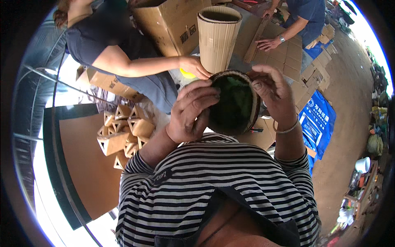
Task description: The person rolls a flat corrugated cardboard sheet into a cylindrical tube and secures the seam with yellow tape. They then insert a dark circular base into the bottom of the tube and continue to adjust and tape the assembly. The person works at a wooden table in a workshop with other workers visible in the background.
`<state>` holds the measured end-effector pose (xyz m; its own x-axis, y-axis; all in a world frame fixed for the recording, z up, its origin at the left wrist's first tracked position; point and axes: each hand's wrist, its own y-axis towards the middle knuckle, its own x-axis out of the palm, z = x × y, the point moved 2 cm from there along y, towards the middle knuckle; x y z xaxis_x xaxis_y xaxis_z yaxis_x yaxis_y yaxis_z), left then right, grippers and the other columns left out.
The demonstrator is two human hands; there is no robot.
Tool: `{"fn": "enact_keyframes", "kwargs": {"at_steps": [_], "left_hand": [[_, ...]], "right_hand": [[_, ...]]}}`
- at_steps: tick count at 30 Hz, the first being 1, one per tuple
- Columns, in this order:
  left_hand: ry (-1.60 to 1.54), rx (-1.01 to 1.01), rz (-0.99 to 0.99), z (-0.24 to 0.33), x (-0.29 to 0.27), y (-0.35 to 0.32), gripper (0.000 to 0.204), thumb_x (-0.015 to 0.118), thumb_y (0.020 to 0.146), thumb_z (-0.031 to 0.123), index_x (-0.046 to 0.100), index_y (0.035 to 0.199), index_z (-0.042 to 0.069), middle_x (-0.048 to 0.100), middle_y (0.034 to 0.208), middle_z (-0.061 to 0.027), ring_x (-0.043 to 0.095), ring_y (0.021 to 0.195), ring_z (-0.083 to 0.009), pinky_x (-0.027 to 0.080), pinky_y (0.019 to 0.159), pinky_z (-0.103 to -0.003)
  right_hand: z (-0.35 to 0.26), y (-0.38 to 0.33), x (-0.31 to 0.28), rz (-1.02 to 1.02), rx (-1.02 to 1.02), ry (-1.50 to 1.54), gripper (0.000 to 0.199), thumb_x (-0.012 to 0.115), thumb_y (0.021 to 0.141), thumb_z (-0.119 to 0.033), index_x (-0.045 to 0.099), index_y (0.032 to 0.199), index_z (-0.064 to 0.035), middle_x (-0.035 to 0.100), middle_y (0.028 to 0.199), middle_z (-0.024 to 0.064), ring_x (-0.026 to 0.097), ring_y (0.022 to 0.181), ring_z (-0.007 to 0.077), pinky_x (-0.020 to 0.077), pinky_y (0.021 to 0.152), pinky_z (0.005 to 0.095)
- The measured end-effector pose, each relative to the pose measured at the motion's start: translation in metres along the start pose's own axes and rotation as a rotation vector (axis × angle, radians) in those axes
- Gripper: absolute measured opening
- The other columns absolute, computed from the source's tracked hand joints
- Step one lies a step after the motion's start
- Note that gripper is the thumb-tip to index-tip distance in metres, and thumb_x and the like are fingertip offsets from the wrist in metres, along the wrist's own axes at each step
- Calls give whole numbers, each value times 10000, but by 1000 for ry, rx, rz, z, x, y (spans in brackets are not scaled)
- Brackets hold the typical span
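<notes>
Fingers first: on the left hand (192, 108), they lie pressed together, curling over the left rim of 1 dark round hollow piece with a greenish inside (231, 108), tips just within its mouth; I can't tell where that thumb sits. Over on the right hand (272, 88), the thumb sets its nail against the upper right rim and the fingers bend over behind, pinching the wall between them. The piece sits in front of the chest, mouth toward the camera! Elbows are bent, forearms angled up and inward, 1 pale round bangle (286, 126) on the right wrist.

Just beyond stands 1 tall ribbed tan cardboard tube (217, 43), with 1 hand of a left-side co-worker (195, 66) near its base, by 1 small yellow thing (187, 74). Behind, 1 big brown cardboard box (170, 26). Upper right, 2 hands of another co-worker (269, 43) are at flat brown cardboard (284, 55).

Out left, at least 6 triangular brown cardboard tubes (113, 143) pile up. Far right: 1 blue printed plastic sheet or bag (317, 121) and 1 white bucket (362, 165).
</notes>
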<state>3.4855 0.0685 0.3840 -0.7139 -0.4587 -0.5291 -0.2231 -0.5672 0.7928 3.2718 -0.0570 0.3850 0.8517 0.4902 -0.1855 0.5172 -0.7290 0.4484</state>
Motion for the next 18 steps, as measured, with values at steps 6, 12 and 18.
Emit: {"fn": "enact_keyframes", "kwargs": {"at_steps": [6,12,18], "left_hand": [[82,-58,111,-18,2,9,277,575,795,-68,649,1060,-34,656,1126,-198,575,1174,-406,436,1031,-467],[195,-126,97,-52,-5,11,313,729,852,170,659,1124,32,623,1208,-145,495,1259,-410,425,1036,-480],[247,-47,160,-74,-7,10,333,863,684,168,715,963,63,674,990,-92,571,1149,-377,485,947,-452]], "right_hand": [[-18,26,9,-99,-67,-389,376,706,878,-103,579,1220,-10,677,1067,194,705,940,301,551,784,354],[9,117,23,-162,-111,-658,264,565,907,-139,668,1127,-33,676,949,270,673,912,420,535,790,472],[19,148,30,-181,-58,-816,270,554,904,-123,696,1132,-91,681,936,257,680,887,419,541,781,481]]}}
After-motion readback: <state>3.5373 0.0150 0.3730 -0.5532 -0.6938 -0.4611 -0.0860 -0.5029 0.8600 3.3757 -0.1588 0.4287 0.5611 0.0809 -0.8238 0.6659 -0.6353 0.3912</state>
